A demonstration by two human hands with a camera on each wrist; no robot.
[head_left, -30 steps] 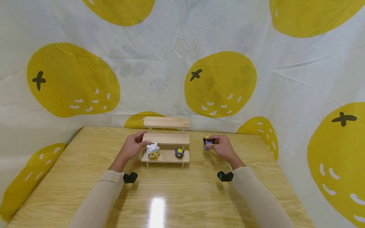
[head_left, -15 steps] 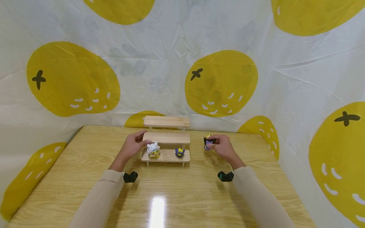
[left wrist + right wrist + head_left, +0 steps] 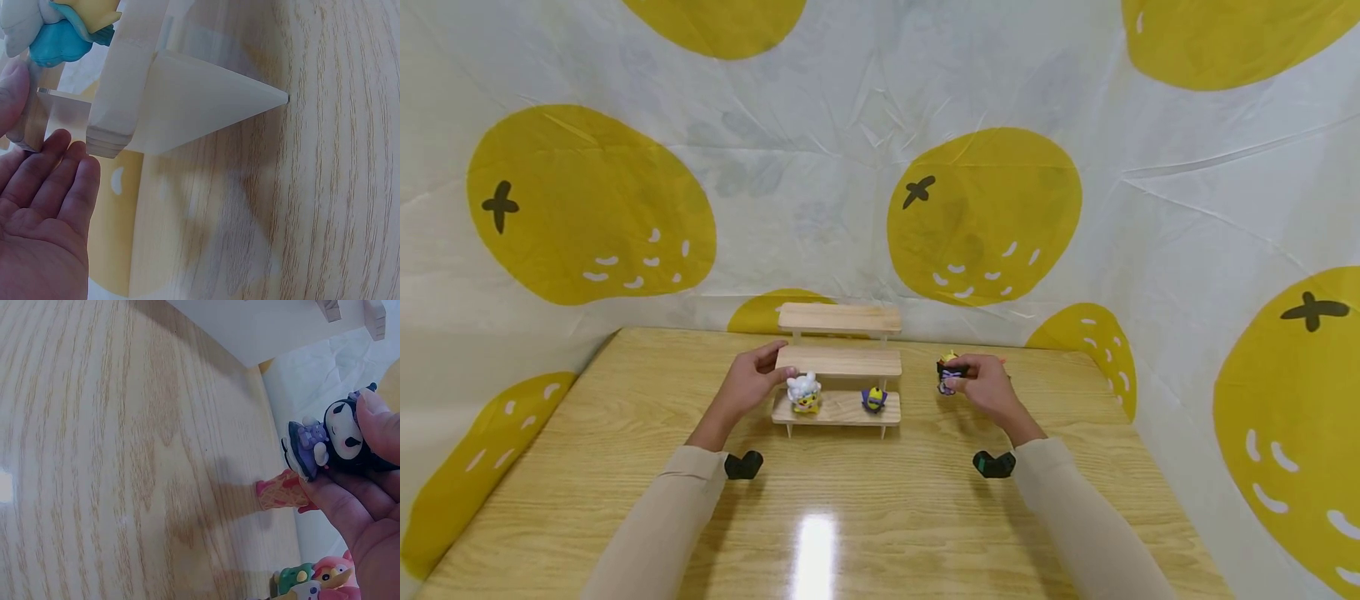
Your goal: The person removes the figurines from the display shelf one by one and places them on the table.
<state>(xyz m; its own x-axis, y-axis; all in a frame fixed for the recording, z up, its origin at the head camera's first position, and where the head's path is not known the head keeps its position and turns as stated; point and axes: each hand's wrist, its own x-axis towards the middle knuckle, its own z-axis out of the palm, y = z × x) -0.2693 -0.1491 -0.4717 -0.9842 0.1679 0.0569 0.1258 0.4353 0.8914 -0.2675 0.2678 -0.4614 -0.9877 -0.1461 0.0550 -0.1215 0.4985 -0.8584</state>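
Note:
A three-tier wooden display stand stands on the table. At its left end, my left hand grips the middle shelf, thumb on one face of the board and fingers on the other. On the lowest shelf sit a white-hooded yellow figurine at the left and a yellow figurine with a purple cape at the right. To the right of the stand, my right hand holds a figurine with a black hood, white face and purple dress between thumb and fingers.
Behind the right hand stands a pink figure with a lattice pattern. More small figurines, green and pink, cluster near it. A patterned cloth hangs behind the wooden table. A dark device sits under each wrist.
Both hands keep their holds and the figurines stay in place. The head view has tilted slightly down, so the stand appears a little higher.

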